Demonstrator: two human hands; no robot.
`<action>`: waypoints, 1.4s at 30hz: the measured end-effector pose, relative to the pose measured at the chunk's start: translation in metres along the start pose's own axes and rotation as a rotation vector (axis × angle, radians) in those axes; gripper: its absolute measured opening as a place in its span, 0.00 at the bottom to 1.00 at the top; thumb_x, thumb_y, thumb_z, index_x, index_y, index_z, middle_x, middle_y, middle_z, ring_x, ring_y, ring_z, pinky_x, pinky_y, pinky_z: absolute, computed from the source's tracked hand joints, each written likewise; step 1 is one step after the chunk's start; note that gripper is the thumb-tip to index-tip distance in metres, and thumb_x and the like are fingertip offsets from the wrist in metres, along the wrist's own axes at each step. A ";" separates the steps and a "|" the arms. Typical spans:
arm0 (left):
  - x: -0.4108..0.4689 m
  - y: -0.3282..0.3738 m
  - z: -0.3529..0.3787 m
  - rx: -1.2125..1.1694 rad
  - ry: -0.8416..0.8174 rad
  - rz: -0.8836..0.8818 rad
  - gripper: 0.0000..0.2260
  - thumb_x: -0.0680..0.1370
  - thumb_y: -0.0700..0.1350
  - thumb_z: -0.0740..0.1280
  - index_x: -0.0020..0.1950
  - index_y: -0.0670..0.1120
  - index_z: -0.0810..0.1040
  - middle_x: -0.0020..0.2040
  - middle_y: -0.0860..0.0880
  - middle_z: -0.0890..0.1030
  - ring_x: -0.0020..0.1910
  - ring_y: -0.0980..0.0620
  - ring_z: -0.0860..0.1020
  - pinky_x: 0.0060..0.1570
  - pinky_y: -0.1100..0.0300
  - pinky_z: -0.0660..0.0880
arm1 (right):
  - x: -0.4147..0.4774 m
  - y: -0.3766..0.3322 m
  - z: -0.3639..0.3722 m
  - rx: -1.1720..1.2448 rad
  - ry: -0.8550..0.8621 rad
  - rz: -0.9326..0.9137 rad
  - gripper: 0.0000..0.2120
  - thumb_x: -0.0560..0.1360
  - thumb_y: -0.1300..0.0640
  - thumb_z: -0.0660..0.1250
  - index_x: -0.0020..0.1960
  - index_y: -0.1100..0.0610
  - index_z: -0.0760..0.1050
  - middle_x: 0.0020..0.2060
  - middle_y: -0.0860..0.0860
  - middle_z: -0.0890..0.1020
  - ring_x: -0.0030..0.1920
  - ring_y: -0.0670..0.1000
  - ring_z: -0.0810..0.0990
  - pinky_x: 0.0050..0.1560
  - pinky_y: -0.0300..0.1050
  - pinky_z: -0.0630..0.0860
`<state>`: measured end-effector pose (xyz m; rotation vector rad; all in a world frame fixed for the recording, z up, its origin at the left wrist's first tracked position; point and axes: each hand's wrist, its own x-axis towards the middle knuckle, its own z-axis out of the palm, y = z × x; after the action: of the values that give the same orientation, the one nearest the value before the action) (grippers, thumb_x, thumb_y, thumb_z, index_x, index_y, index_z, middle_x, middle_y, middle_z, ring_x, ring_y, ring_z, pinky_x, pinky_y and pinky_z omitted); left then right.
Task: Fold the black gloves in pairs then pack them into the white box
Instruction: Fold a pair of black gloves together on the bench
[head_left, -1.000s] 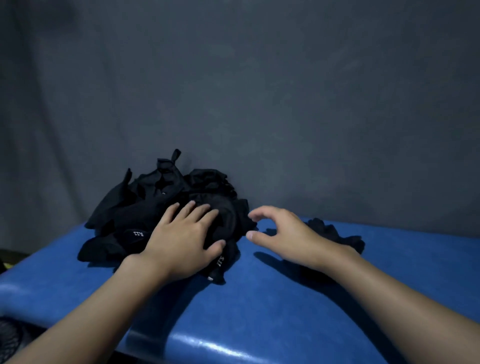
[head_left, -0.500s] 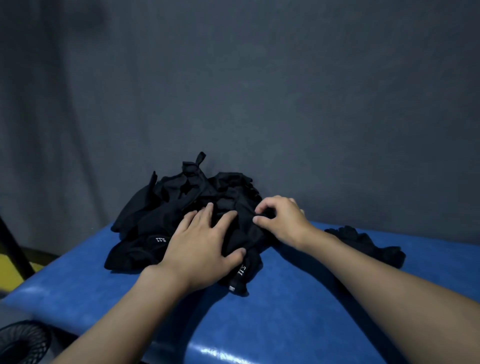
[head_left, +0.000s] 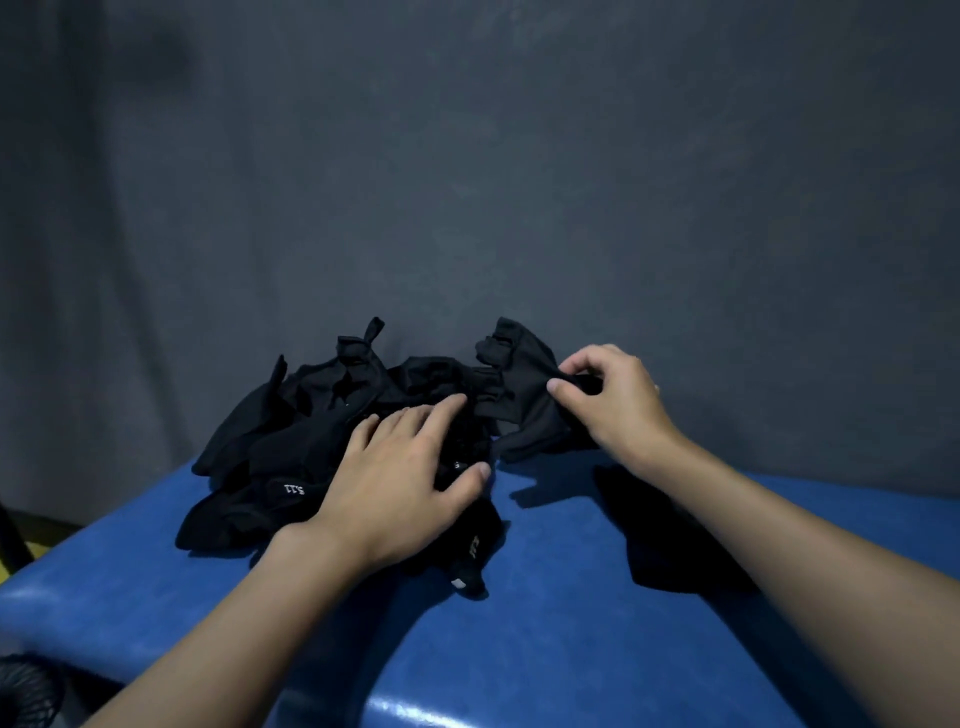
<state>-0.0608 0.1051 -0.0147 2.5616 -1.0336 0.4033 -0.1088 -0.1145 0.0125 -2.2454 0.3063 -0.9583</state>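
Blue padded bench (head_left: 571, 649), grey backdrop (head_left: 519, 182). Fingerless black glove (head_left: 519, 384) held up at right edge of glove pile (head_left: 311, 441), R hand (head_left: 618, 405) pinching its wrist end, thumb vs fingers. L hand (head_left: 400, 478) flat on pile, fingers spread. I judge: sorting step; next needs matching mate. White box not in view.

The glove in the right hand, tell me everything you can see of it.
It is a black fingerless glove of soft, matte fabric, with short open finger stubs pointing up and left. The right hand pinches its right edge between thumb and fingers, holding it raised just right of the pile of gloves. Its lower end droops toward the blue padded top; whether it touches that or the pile cannot be told.
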 end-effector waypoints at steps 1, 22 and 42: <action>0.002 0.004 -0.002 -0.036 0.024 0.004 0.32 0.78 0.67 0.54 0.80 0.59 0.51 0.75 0.56 0.67 0.76 0.55 0.61 0.78 0.50 0.50 | -0.001 0.001 -0.007 0.031 0.005 0.008 0.09 0.71 0.48 0.73 0.37 0.44 0.74 0.43 0.40 0.77 0.55 0.52 0.77 0.62 0.58 0.69; 0.057 0.109 0.026 -0.565 0.319 0.326 0.04 0.72 0.41 0.77 0.43 0.47 0.84 0.39 0.54 0.77 0.41 0.57 0.75 0.44 0.71 0.67 | -0.053 0.043 -0.106 0.543 -0.078 0.287 0.20 0.72 0.35 0.62 0.54 0.48 0.79 0.51 0.45 0.84 0.55 0.45 0.81 0.51 0.40 0.73; 0.066 0.139 0.040 -0.976 0.113 0.105 0.20 0.74 0.46 0.76 0.62 0.51 0.74 0.47 0.43 0.82 0.49 0.48 0.82 0.54 0.51 0.78 | -0.067 0.046 -0.133 0.611 0.045 0.269 0.02 0.74 0.64 0.71 0.43 0.58 0.81 0.37 0.54 0.83 0.38 0.49 0.81 0.40 0.44 0.79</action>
<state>-0.1088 -0.0454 0.0041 1.6017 -0.9861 0.0284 -0.2482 -0.1835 0.0126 -1.5843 0.2803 -0.8205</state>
